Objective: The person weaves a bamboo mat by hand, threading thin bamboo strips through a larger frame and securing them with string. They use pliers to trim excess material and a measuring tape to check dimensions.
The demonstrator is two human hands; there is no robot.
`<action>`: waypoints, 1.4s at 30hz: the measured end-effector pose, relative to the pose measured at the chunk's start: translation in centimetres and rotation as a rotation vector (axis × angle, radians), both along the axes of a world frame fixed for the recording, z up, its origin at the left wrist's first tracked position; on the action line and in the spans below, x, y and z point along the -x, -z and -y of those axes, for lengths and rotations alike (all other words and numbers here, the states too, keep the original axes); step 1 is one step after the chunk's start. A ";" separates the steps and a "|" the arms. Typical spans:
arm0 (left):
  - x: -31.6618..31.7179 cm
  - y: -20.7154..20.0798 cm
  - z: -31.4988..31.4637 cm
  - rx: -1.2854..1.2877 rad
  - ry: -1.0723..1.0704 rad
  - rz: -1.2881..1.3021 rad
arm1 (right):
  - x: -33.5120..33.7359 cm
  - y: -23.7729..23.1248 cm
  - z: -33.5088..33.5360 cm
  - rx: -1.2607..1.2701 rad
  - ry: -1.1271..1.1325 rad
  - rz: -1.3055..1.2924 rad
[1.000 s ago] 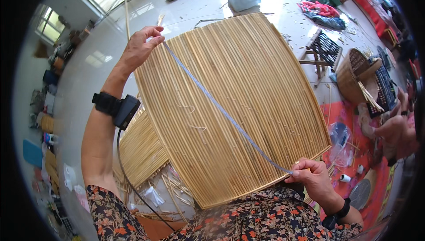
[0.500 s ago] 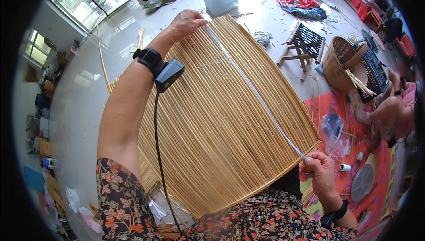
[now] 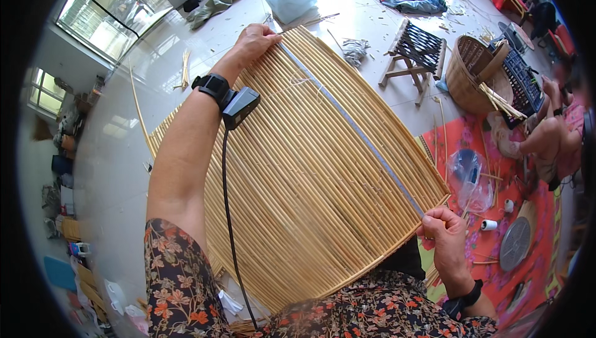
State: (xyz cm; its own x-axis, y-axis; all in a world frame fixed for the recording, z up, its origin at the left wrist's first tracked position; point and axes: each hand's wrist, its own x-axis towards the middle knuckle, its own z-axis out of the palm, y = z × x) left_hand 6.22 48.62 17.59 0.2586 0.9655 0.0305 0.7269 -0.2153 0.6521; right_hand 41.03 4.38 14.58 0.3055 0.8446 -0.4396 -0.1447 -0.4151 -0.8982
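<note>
A large panel of straw-coloured stalks (image 3: 292,176), laid side by side, fills the middle of the view in front of my body. Across it runs a thin, pale measuring tape (image 3: 357,128), pulled straight from the far edge to the near right corner. My left hand (image 3: 257,41) is closed on the tape's far end at the panel's top edge. At the right corner, my right hand (image 3: 444,238) pinches the near end between thumb and fingers. A small loop of thread (image 3: 300,81) lies on the stalks beside the tape.
A folding stool (image 3: 417,52) and a woven basket (image 3: 472,80) stand to the right. Beyond them sits another person (image 3: 552,133). A red patterned mat (image 3: 496,226) carries thread spools (image 3: 489,225) and a round grey disc (image 3: 515,245). A black cable (image 3: 226,214) hangs from my left wrist.
The tape has turned flatter and lies straighter against the stalks. Both hands keep their grip at its ends. The whole view has shifted slightly.
</note>
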 end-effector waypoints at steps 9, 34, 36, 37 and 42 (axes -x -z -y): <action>-0.1 1.0 -0.4 -0.170 -0.092 0.087 | 0.8 0.0 -0.1 -0.052 -0.003 0.081; 1.0 0.6 -0.9 0.197 0.001 0.200 | 1.4 -0.2 -0.5 -0.126 -0.047 0.231; 1.2 0.4 -0.7 0.186 -0.034 0.131 | 1.0 0.3 -0.3 -0.127 -0.105 0.320; 2.1 0.5 -0.9 0.192 -0.013 0.138 | 0.8 0.7 -0.2 -0.138 -0.126 0.332; 2.4 2.0 -3.3 0.190 0.068 0.119 | 0.5 0.8 0.1 -0.074 -0.045 0.200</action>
